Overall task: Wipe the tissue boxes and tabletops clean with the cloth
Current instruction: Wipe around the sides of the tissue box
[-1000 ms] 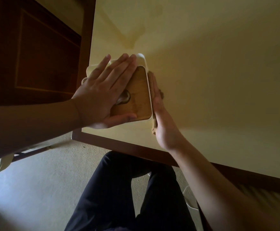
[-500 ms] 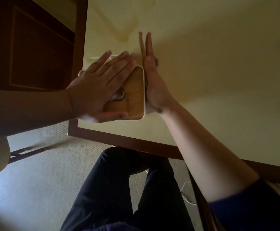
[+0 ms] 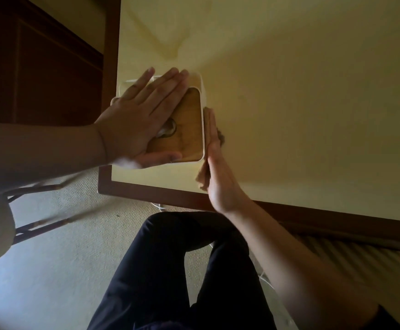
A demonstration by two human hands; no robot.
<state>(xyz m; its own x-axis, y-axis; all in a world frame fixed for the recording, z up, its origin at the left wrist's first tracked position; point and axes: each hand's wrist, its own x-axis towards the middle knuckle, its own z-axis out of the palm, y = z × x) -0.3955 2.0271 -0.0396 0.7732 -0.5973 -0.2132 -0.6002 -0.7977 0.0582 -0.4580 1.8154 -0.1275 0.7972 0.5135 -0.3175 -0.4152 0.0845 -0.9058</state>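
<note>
At the table's near left corner sits the tissue box [image 3: 189, 129], wooden lid up, white sides. My left hand [image 3: 139, 120] lies flat on the lid, fingers straight, holding nothing. My right hand [image 3: 218, 177] stands edge-on against the box's right side, fingers straight, pressing the brown cloth [image 3: 205, 148] to that wall. Table [image 3: 301, 103] top pale yellow, dark wood rim. Chair [image 3: 1, 225] left of the box, on carpet.

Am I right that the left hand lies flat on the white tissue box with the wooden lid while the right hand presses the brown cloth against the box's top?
Not quite. In the head view the right hand presses the brown cloth against the right side wall, not the top, of the white tissue box with the wooden lid. The left hand does lie flat on the lid.
</note>
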